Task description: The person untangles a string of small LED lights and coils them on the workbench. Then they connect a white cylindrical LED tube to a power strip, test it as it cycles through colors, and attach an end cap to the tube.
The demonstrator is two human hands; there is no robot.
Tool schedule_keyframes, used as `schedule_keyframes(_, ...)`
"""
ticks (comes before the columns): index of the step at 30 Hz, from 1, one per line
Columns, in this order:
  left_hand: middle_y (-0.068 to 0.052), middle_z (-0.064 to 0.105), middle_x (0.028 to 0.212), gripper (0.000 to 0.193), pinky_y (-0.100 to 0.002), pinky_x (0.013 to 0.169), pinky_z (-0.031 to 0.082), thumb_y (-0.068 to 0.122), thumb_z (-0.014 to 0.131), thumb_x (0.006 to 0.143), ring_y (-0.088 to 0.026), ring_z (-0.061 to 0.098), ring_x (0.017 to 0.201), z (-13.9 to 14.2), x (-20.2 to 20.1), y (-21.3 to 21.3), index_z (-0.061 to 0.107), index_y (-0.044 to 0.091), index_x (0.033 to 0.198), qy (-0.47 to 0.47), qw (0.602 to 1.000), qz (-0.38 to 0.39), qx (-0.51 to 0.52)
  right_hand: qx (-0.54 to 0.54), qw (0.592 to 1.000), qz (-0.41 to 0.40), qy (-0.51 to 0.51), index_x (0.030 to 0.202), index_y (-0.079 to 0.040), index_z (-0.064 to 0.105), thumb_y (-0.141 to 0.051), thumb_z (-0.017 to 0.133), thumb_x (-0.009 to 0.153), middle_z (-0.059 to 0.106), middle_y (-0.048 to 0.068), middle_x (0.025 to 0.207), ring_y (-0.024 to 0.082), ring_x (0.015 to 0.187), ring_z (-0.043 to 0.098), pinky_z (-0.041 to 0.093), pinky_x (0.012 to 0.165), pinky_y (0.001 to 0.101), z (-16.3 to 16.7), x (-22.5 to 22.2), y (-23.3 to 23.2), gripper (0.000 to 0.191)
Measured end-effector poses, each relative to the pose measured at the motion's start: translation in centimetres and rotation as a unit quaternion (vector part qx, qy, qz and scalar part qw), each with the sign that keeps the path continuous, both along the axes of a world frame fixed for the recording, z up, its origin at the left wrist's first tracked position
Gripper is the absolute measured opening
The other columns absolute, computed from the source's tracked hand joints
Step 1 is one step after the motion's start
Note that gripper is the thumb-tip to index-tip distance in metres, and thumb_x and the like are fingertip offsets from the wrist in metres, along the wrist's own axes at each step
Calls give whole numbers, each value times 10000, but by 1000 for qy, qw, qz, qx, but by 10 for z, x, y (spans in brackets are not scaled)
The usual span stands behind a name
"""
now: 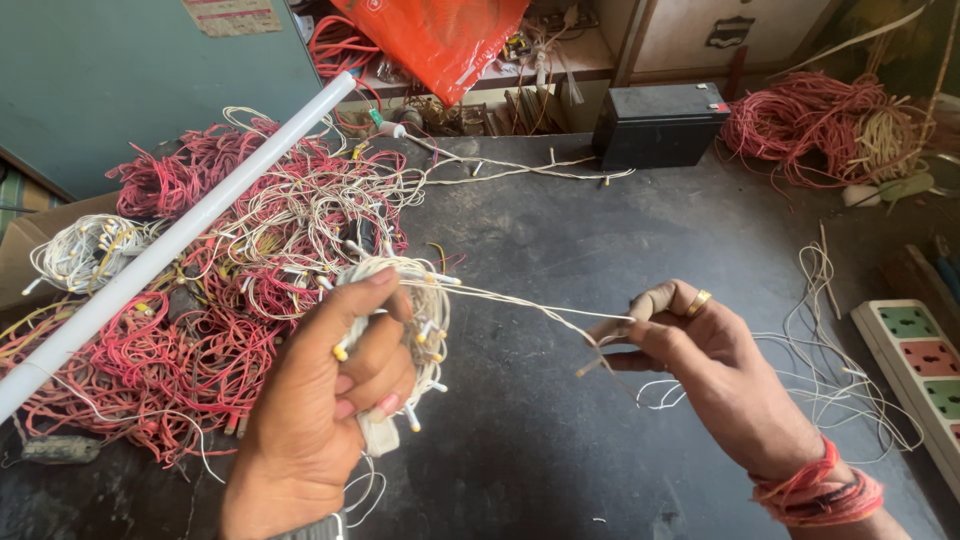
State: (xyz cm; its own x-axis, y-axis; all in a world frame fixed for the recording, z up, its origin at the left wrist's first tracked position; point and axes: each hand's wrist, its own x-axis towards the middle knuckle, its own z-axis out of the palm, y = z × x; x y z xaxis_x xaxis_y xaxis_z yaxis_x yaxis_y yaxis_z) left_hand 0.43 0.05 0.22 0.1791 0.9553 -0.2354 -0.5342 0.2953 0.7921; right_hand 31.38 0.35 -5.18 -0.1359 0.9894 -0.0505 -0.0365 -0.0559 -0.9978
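A person's left hand (320, 400) grips a coiled bundle of white wire (410, 320) studded with small pale-tipped bulbs, the fingers wrapped around the coil and holding it upright above a dark bench (540, 240). From the top of the coil a thin white strand (520, 303) runs taut across to the right hand (700, 350), which pinches its free end between thumb and forefinger (a gold-coloured ring sits on one finger, and red thread bands circle the wrist). Both hands are closed on the wire, one on the bundle and one on the strand, and they are held apart with the strand stretched between them.

Just behind the left hand, a large tangle of red and white wires (230, 260) spreads over the left part of the bench, with a long white tube (180, 235) lying diagonally across it. A smaller coil of white wire (85, 250) rests at the far left, beside the tube. Loose thin white wires (830, 360) trail on the bench near the right hand, close to a white socket strip (915, 370) with green and pink panels at the right edge. At the back stand a black box-shaped battery (660, 122), an orange plastic bag (435, 40) and another heap of red wire (810, 125).
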Motion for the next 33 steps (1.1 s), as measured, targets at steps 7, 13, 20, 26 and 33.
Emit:
schedule_keyframes(7, 84, 222, 459, 281, -273, 444, 282, 308, 586, 982, -55, 199, 355, -3, -1, 1, 573, 43, 887, -22, 1000, 5, 11, -111, 988, 45, 97, 1124, -60, 578, -219, 500, 1043, 708, 150, 875, 226, 803, 689, 518, 709, 326, 7, -12, -7, 195)
schedule_keyframes(13, 86, 219, 456, 261, -276, 446, 265, 294, 584, 990, -59, 197, 364, -4, -6, 3, 566, 70, 857, -47, 998, 33, 6, -123, 983, 115, 68, 1193, -50, 683, -234, 556, 1026, 703, 83, 884, 143, 684, 550, 477, 625, 290, 19, -14, -9, 279)
schedule_keyframes(20, 86, 215, 453, 244, -275, 449, 253, 288, 586, 979, -58, 184, 361, -5, -7, 2, 566, 79, 854, -39, 998, 54, -6, -99, 985, 126, -56, 1031, -43, 734, -209, 684, 944, 684, 13, 866, 84, 649, 428, 400, 579, 238, 17, -6, -10, 193)
schedule_keyframes(26, 89, 215, 457, 244, -274, 450, 251, 291, 594, 973, -57, 181, 366, -4, -9, 3, 567, 78, 857, -35, 998, 57, -9, -94, 988, 91, -81, 1003, -29, 771, -206, 677, 971, 596, 5, 756, 93, 641, 433, 378, 554, 251, 11, 0, -8, 203)
schedule_keyframes(33, 91, 213, 458, 248, -273, 454, 258, 294, 599, 973, -57, 186, 378, -6, -10, 3, 569, 83, 846, -40, 997, 65, -14, -103, 989, 17, -109, 1029, -26, 772, -229, 705, 975, 797, 59, 869, 118, 580, 442, 414, 511, 295, 21, -1, -3, 221)
